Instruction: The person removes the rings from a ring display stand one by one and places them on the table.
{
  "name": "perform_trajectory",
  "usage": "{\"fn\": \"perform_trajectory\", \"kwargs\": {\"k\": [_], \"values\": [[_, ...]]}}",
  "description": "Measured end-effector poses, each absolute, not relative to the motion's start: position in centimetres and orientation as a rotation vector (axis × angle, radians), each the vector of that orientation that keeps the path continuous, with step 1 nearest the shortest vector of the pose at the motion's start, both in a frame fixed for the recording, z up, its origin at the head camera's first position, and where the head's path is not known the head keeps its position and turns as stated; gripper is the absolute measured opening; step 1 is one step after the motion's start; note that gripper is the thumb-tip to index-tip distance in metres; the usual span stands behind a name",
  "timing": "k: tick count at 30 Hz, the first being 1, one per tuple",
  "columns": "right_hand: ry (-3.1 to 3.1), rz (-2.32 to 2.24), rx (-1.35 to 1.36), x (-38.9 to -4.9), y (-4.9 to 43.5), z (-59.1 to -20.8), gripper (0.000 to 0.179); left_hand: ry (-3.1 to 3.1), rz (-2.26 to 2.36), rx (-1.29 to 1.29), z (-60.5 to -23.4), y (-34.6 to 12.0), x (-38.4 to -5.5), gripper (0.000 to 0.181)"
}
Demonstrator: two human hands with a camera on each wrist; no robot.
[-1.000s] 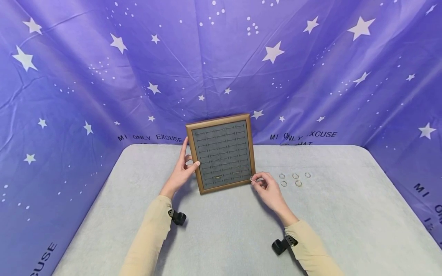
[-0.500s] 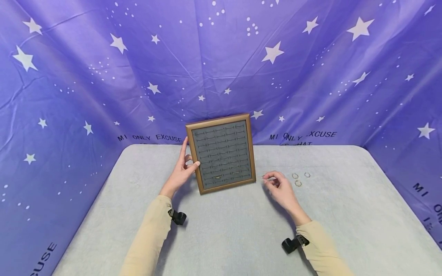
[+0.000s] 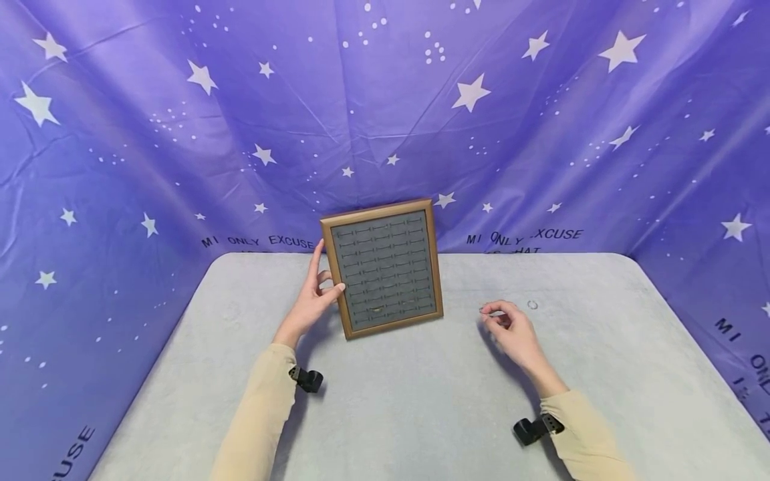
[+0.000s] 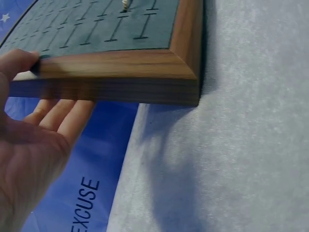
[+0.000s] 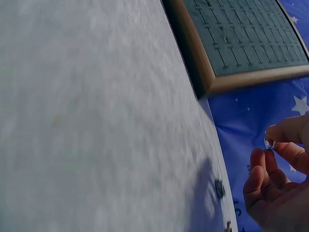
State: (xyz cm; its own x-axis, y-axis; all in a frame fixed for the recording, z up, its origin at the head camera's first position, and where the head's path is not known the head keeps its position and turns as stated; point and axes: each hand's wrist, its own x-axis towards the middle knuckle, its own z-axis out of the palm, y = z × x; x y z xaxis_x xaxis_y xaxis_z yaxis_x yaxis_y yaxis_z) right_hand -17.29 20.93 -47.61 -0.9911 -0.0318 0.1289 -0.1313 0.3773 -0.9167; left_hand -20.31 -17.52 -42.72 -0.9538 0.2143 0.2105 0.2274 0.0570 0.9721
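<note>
A wooden-framed ring display board point(image 3: 385, 267) with a grey slotted pad leans upright on the table. My left hand point(image 3: 309, 304) grips its left edge, thumb on the front and fingers behind, as the left wrist view also shows. A gold ring point(image 4: 125, 5) sits in a slot near the board's bottom. To the right of the board, my right hand point(image 3: 511, 334) pinches a small silver-coloured ring point(image 5: 270, 141) between thumb and index finger, above the table. Another ring point(image 3: 532, 304) lies on the table just beyond that hand. Other rings there are hidden behind the hand.
The light grey cloth-covered table point(image 3: 385, 414) spreads around the board. A purple star-patterned curtain point(image 3: 385, 100) hangs along the table's back and sides. Each wrist wears a black camera; the right one point(image 3: 537, 429) hangs just over the table.
My right hand has moved rightward from the board's lower right corner, the ring between its fingertips, and now covers most rings on the table. The left hand keeps its grip on the board.
</note>
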Motion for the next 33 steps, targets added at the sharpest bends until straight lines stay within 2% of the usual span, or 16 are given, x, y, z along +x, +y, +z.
{"fn": "perform_trajectory", "kwargs": {"k": [4, 13, 33], "values": [[-2.572, 1.605, 0.159, -17.1, 22.3, -47.7, 0.013, -2.299, -2.085, -0.476, -42.5, -17.6, -20.3, 0.094], [-2.594, 1.551, 0.191, -17.1, 24.7, -47.3, 0.014, -2.267, -2.179, -0.451, -44.6, -18.6, -21.7, 0.099], [-2.693, 1.251, 0.128, -17.7, 28.7, -47.9, 0.011, -2.223, -2.241, -0.469, -44.8, -18.6, -21.9, 0.103]]}}
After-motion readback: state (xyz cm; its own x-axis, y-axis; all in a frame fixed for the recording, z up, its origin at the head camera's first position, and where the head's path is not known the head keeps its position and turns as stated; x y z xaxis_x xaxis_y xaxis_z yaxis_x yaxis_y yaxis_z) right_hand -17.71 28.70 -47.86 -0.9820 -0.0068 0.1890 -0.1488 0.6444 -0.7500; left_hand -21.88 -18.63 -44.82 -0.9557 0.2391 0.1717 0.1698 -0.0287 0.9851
